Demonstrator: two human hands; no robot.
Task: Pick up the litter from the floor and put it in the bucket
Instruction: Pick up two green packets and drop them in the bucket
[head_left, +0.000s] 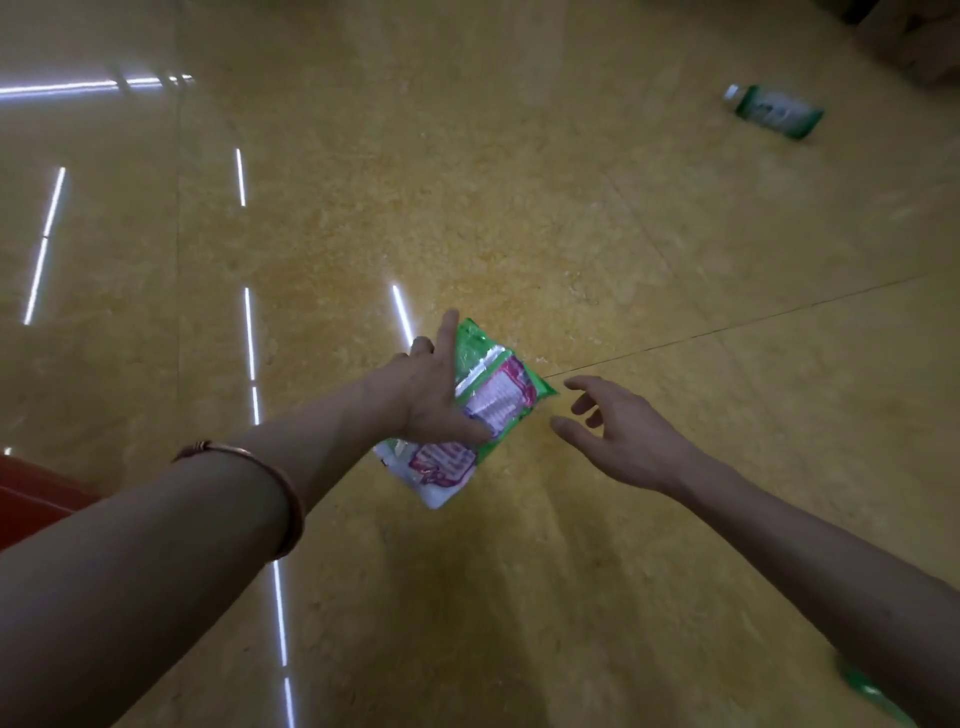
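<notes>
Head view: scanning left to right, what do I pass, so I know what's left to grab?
red bucket → snack packet → right hand → green-labelled bottle → green scrap at the bottom edge. The left hand overlaps the packet, so it is left out.

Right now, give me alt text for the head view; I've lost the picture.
The left hand pinches a green, white and pink snack packet over the yellow floor, thumb across its face; the open right hand is spread beside it. A green bottle lies far right; the edge of a red bucket shows at left.
</notes>
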